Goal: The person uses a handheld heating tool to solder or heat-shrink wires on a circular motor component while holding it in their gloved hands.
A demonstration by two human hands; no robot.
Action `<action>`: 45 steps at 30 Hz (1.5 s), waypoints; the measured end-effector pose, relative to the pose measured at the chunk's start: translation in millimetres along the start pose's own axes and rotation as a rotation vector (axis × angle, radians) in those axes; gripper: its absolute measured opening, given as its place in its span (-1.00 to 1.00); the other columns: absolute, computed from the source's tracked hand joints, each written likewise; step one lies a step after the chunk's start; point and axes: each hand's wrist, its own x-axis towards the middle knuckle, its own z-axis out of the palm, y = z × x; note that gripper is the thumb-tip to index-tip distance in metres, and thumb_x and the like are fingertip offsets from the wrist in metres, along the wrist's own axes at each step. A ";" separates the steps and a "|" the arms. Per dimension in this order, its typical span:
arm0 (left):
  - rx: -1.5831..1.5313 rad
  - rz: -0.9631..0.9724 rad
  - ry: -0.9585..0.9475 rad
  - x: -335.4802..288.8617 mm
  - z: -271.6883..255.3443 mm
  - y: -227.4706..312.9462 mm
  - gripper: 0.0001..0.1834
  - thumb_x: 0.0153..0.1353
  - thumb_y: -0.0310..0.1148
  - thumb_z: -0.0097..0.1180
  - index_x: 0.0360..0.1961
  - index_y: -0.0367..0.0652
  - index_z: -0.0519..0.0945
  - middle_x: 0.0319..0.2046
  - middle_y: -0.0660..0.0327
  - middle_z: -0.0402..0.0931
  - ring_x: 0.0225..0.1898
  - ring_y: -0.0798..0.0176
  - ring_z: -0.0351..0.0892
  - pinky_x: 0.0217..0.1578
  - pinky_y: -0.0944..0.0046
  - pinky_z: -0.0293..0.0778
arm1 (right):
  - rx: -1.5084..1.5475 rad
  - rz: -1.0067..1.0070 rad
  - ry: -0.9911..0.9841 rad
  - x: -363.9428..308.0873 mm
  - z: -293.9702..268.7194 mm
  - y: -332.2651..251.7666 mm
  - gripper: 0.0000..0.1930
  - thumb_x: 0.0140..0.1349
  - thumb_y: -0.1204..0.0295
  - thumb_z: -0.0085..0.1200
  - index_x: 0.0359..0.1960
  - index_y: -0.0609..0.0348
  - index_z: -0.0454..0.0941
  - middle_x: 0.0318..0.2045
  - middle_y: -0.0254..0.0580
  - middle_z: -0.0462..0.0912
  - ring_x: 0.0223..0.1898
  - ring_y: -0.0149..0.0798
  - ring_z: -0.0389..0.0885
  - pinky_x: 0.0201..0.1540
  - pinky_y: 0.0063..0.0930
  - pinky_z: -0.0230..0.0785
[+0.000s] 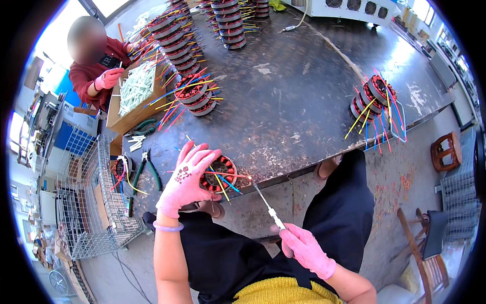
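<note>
My left hand (183, 177), in a pink glove, is wrapped round a motor stator (234, 168) with red windings at the table's front edge. Red, blue and yellow wires stick out of the stator toward the right. In my right hand (306, 249), also gloved in pink, is a soldering-iron-like tool (274, 215) with a thin metal shaft and a white collar; my fingers hide its handle. The tool's tip is close to the end of a red wire (239, 176), where a small bright spot shows. Whether they touch, I cannot tell.
Stacked stators (195, 96) stand at the left back, with a short stack (373, 97) at the right edge. Green-handled pliers (147, 172) and a small stator (120, 168) lie left. Across the table, a person in pink gloves sits behind a box (115, 123) of white tubes.
</note>
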 end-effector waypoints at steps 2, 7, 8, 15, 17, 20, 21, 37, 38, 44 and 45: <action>-0.003 -0.007 -0.003 0.3 -0.7 0.9 0.08 -0.47 -0.20 0.53 0.27 -0.09 0.44 0.15 0.11 0.46 0.38 -0.02 0.25 0.48 -0.11 -0.06 | -0.006 -0.008 -0.002 1.1 0.5 -0.6 -0.63 0.52 0.28 -0.15 0.15 0.29 0.49 -0.58 -0.43 0.37 -0.54 -0.55 0.30 -0.43 -0.59 0.22; 0.010 -0.008 -0.003 -0.1 0.3 0.5 0.08 -0.47 -0.21 0.54 0.27 -0.08 0.44 0.15 0.12 0.47 0.38 -0.01 0.25 0.49 -0.11 -0.08 | 0.016 -0.001 -0.005 1.3 1.7 -2.4 -0.63 0.52 0.29 -0.16 0.15 0.29 0.49 -0.60 -0.42 0.37 -0.55 -0.55 0.31 -0.44 -0.58 0.22; 0.016 -0.013 -0.009 -0.4 -0.3 0.9 0.08 -0.47 -0.21 0.54 0.27 -0.08 0.44 0.15 0.12 0.47 0.38 0.00 0.24 0.49 -0.11 -0.08 | 0.003 0.004 -0.005 0.8 1.7 -3.5 -0.63 0.52 0.29 -0.17 0.15 0.29 0.48 -0.60 -0.42 0.37 -0.56 -0.54 0.31 -0.44 -0.58 0.22; 0.016 0.001 0.000 2.0 0.1 2.4 0.11 -0.51 -0.20 0.57 0.27 -0.07 0.44 0.12 0.13 0.48 0.35 -0.02 0.29 0.47 -0.12 -0.04 | -0.073 -0.033 -0.011 2.5 -0.6 -2.0 -0.63 0.52 0.28 -0.18 0.13 0.29 0.49 -0.62 -0.41 0.37 -0.58 -0.53 0.31 -0.45 -0.56 0.22; 0.020 -0.005 -0.004 2.2 -0.1 3.6 0.11 -0.51 -0.20 0.57 0.27 -0.07 0.44 0.12 0.14 0.48 0.35 -0.02 0.29 0.47 -0.12 -0.04 | -0.067 -0.029 -0.010 2.6 0.3 -3.0 -0.63 0.52 0.28 -0.18 0.13 0.28 0.50 -0.62 -0.42 0.37 -0.58 -0.54 0.31 -0.45 -0.56 0.22; 0.020 -0.015 -0.010 1.7 -0.4 4.7 0.11 -0.50 -0.20 0.56 0.28 -0.07 0.44 0.12 0.15 0.49 0.35 -0.01 0.29 0.47 -0.12 -0.05 | -0.024 0.007 0.006 -0.1 4.1 -10.0 -0.64 0.52 0.29 -0.18 0.13 0.28 0.50 -0.62 -0.42 0.36 -0.58 -0.54 0.31 -0.46 -0.57 0.21; 0.018 -0.018 -0.011 1.8 -0.8 4.7 0.11 -0.50 -0.20 0.56 0.28 -0.07 0.44 0.12 0.15 0.49 0.35 -0.01 0.28 0.47 -0.12 -0.05 | -0.011 0.009 0.005 -0.4 4.1 -11.3 -0.64 0.52 0.29 -0.18 0.14 0.29 0.50 -0.62 -0.42 0.35 -0.58 -0.55 0.31 -0.46 -0.57 0.21; 0.028 -0.048 -0.019 1.2 -0.4 6.3 0.09 -0.48 -0.19 0.56 0.28 -0.07 0.44 0.17 0.11 0.46 0.37 0.01 0.24 0.47 -0.09 -0.06 | -0.069 -0.016 -0.006 -1.2 0.0 -8.9 -0.64 0.52 0.27 -0.16 0.12 0.28 0.50 -0.60 -0.42 0.36 -0.58 -0.55 0.32 -0.46 -0.57 0.22; 0.033 -0.050 -0.016 1.2 -0.2 7.1 0.09 -0.48 -0.19 0.57 0.28 -0.07 0.44 0.17 0.11 0.46 0.37 0.01 0.24 0.47 -0.09 -0.06 | -0.055 -0.006 -0.008 -1.2 0.0 -8.0 -0.64 0.52 0.27 -0.16 0.12 0.28 0.50 -0.60 -0.42 0.36 -0.57 -0.55 0.32 -0.46 -0.57 0.22; 0.034 -0.053 -0.008 1.6 0.6 8.5 0.09 -0.49 -0.19 0.58 0.27 -0.08 0.45 0.17 0.10 0.46 0.37 0.00 0.25 0.47 -0.09 -0.05 | -0.067 0.009 -0.001 -0.8 2.3 -12.0 -0.63 0.52 0.26 -0.17 0.12 0.28 0.50 -0.58 -0.44 0.37 -0.57 -0.56 0.33 -0.46 -0.59 0.22; 0.030 -0.055 -0.008 1.7 0.4 8.8 0.09 -0.49 -0.19 0.58 0.27 -0.08 0.45 0.17 0.10 0.46 0.36 0.00 0.25 0.47 -0.09 -0.05 | -0.043 0.004 -0.001 -0.1 1.9 -8.2 -0.63 0.51 0.26 -0.17 0.12 0.28 0.50 -0.58 -0.44 0.37 -0.57 -0.56 0.33 -0.46 -0.59 0.22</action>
